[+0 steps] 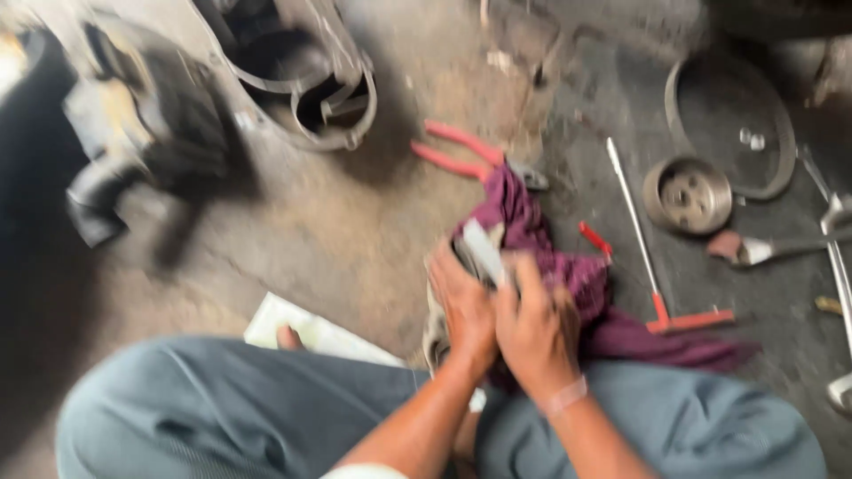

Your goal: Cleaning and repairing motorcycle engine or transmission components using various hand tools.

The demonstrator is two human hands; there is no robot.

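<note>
Both hands, left (463, 310) and right (535, 330), clamp a pale flat metal piece (484, 251) in crumpled maroon cloth (577, 293), frame centre; cloth could snag, piece might slip.

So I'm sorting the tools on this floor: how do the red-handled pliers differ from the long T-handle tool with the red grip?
The pliers have two red handles spreading apart; the T-handle tool has one thin pale shaft ending in a red crossbar. The pliers' head end is partly hidden by the maroon cloth; the T-handle tool lies fully exposed. The T-handle tool looks longer. Both lie on the grimy floor, untouched, with red grips.
</note>
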